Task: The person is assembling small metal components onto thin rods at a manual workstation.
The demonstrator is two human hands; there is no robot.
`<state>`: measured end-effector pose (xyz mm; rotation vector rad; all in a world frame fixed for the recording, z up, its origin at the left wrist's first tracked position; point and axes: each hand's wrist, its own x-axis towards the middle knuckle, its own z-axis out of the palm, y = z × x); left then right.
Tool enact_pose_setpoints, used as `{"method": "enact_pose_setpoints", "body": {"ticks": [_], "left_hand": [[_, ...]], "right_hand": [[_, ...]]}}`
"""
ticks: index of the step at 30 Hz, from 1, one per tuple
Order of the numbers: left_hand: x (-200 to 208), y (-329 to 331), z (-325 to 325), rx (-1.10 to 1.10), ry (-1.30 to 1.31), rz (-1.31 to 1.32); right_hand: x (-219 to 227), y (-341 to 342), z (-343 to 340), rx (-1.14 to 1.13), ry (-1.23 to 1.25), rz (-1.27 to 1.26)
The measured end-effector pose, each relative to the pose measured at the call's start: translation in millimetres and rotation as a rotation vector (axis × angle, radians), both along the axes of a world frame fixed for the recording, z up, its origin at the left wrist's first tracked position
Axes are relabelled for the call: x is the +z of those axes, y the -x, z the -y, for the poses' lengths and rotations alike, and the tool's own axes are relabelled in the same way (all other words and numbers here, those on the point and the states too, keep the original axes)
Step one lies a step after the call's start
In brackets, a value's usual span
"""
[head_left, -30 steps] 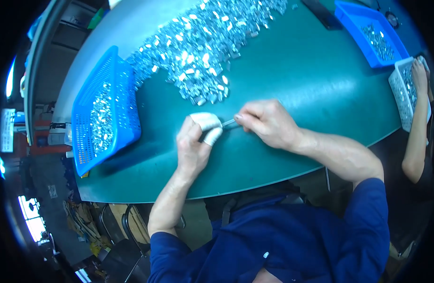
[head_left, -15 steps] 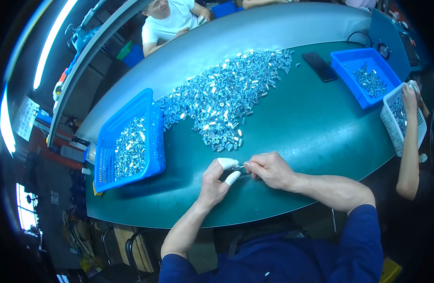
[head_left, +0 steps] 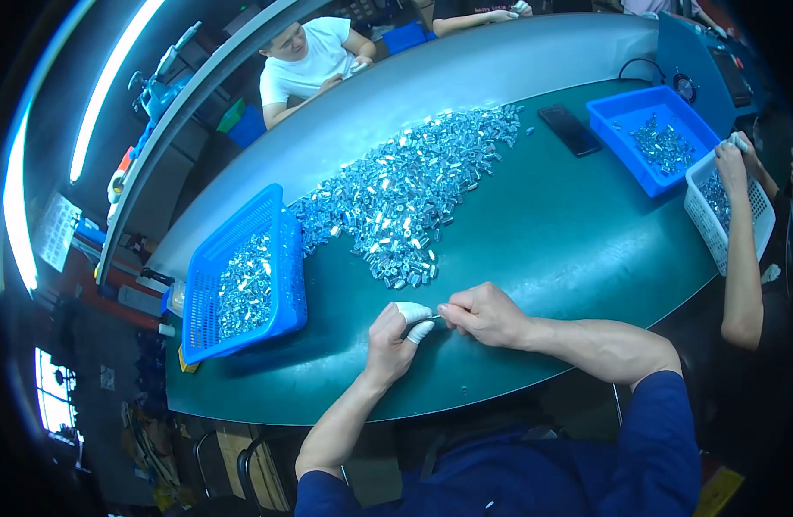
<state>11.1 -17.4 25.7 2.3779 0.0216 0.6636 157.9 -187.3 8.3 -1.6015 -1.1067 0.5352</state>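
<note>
My left hand (head_left: 390, 343), with white covers on its thumb and index finger, is closed in a pinch just below the near end of the pile. What sits between those fingertips is hidden. Facing it, my right hand (head_left: 491, 317) pinches a thin metal rod (head_left: 436, 316) that points at the left fingertips. The two hands nearly meet over the green tabletop (head_left: 534, 250). Beyond them spreads a large pile of small shiny metal sleeves (head_left: 405, 189).
A blue perforated basket (head_left: 291, 258) of metal parts stands at left. At right are a black phone (head_left: 571, 129), a blue tray (head_left: 625, 153) with parts and a white basket (head_left: 711, 228), where a co-worker's hand (head_left: 731, 159) is. Another person (head_left: 306, 69) sits across the table.
My left thumb and index finger, apart before, have come together. My right hand stays close to them with the rod. The whole view has shifted a little.
</note>
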Motion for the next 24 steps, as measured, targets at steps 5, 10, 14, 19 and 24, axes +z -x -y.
{"method": "enact_pose_setpoints", "body": {"ticks": [5,10,14,19,24], "left_hand": [[16,2,-5,0.023,-0.167,0.045],[57,27,-76,0.241,-0.421,0.158],[103,40,-127,0.635,-0.681,0.208],[53,13,-85,0.271,-0.506,-0.006],[7,-5,-32,0.288,-0.417,-0.208]], "right_hand": [[-3,-5,-2,0.076,0.055,-0.354],[9,-20,0,-0.065,-0.045,-0.419],[7,-20,-1,-0.134,-0.094,-0.388],[9,-16,1,-0.141,-0.08,-0.349],[9,-15,-1,-0.117,-0.087,-0.359]]}}
